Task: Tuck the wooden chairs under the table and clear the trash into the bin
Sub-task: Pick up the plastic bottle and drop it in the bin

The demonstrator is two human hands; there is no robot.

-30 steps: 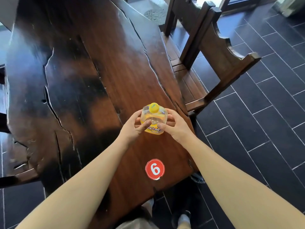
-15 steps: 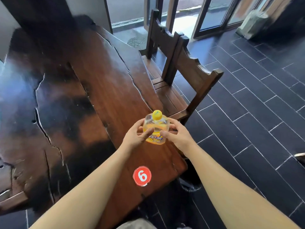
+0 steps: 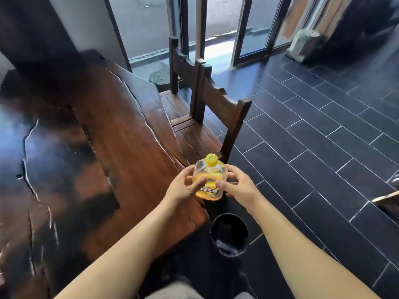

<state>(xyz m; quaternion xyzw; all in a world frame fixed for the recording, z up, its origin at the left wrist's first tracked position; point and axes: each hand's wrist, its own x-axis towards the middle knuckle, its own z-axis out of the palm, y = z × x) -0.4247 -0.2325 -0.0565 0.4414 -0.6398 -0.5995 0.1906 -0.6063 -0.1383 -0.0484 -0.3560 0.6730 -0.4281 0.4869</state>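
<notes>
Yellow-capped bottle [image 3: 209, 180] is clamped between left grip [image 3: 183, 188] and right grip [image 3: 239, 186], both curled round its sides, over the surface [image 3: 121, 147] edge. Bin [image 3: 245, 238] stands at 6 o'clock of it, chair [image 3: 218, 100] at 12.

Person, head view: arms bare to the frame edge.
Left grip [image 3: 183, 188] and right grip [image 3: 239, 186] bare; pale grey cloth [image 3: 172, 292] low between forearms, blurred.

A single wide view is taken from head height, tilted forward and down; the table [image 3: 129, 147] is framed at ten o'clock, the bin [image 3: 228, 215] close by at six.
</notes>
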